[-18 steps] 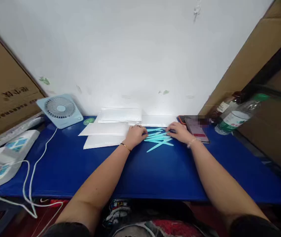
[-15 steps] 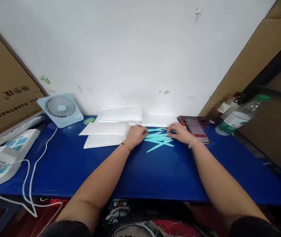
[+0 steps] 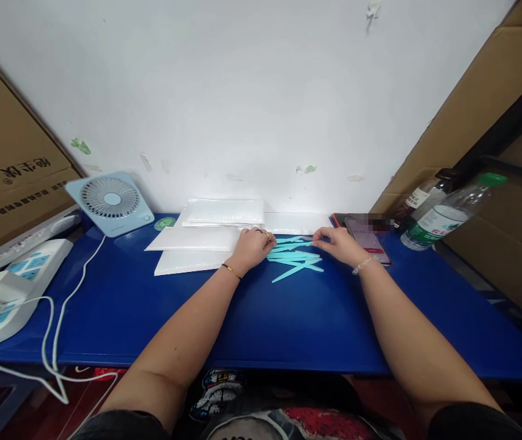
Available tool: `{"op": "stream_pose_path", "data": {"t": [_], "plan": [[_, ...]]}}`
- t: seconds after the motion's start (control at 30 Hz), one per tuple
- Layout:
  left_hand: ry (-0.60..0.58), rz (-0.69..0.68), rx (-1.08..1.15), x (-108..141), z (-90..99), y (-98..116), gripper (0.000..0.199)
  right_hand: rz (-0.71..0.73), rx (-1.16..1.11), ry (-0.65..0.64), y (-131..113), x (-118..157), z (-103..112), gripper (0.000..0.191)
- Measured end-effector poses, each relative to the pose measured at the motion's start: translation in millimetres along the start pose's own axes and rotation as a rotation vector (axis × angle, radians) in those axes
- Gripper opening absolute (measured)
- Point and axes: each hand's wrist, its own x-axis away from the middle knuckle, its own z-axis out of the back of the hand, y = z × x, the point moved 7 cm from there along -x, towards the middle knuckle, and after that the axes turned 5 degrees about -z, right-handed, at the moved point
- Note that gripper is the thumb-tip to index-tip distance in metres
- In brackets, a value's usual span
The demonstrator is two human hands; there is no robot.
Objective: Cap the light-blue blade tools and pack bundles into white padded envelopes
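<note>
Several slim turquoise strips (image 3: 295,258) lie in a loose, crossed pile on the blue table. At the pile's upper left, my left hand (image 3: 254,246) has its fingers pressed together at the end of a strip, beside the white packets (image 3: 197,238). My right hand (image 3: 337,244) pinches the right end of an upper turquoise strip (image 3: 302,244) between thumb and fingertips. That strip reaches across towards my left fingers. Below both hands, other strips rest on the table, one slanting down to the left.
Left of the packets stand a pale blue fan (image 3: 112,198) and a white power strip (image 3: 32,275) with cables. To the right are a phone (image 3: 367,239) and two leaning bottles (image 3: 442,223). A white wall (image 3: 261,110) rises behind.
My right hand has moved slightly up and its fingers have closed on a strip. That strip has shifted away from the lower pile. My left hand has barely moved.
</note>
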Motion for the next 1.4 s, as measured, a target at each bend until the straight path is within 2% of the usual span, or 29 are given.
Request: {"op": "stream_pose_path", "data": {"t": [0.07, 0.2, 0.4, 0.5, 0.6, 0.67, 0.87, 1.03, 1.2, 1.3, 1.4], "plan": [[0.036, 0.008, 0.023, 0, 2.4, -1, 0.024, -0.003, -0.060, 0.027, -3, 0, 3, 0.019], [0.010, -0.024, -0.031, -2, -1.8, 0, 0.026, 0.022, -0.120, 0.051, -10, -1, 5, 0.023], [0.005, 0.116, -0.062, -1, -3.0, -26, 0.024, -0.057, -0.095, 0.105, 17, 0, 7, 0.022], [0.030, 0.147, -0.048, 2, -1.9, -32, 0.024, -0.021, -0.006, 0.155, 17, -1, 6, 0.017], [0.063, 0.132, -0.029, 2, -0.1, -28, 0.027, 0.033, 0.081, 0.155, 2, -4, -3, 0.012], [0.052, 0.106, -0.011, 2, -0.5, -23, 0.022, 0.034, 0.126, 0.116, -7, -7, -13, 0.012], [-0.100, 0.061, 0.038, 0, -11.9, -14, 0.018, 0.019, 0.153, 0.019, -15, -11, -31, 0.013], [-0.096, 0.076, 0.054, -1, -13.3, -14, 0.014, -0.006, 0.138, -0.027, -11, -12, -33, 0.014], [-0.086, 0.080, 0.068, -1, -9.9, -11, 0.014, 0.037, 0.116, -0.043, -19, -9, -32, 0.014], [-0.057, 0.092, 0.057, -1, -5.2, -11, 0.015, 0.059, 0.121, -0.019, -22, -6, -25, 0.012], [0.002, 0.125, 0.032, -1, 1.3, -13, 0.015, 0.052, 0.143, 0.029, -15, -4, -13, 0.012]]}}
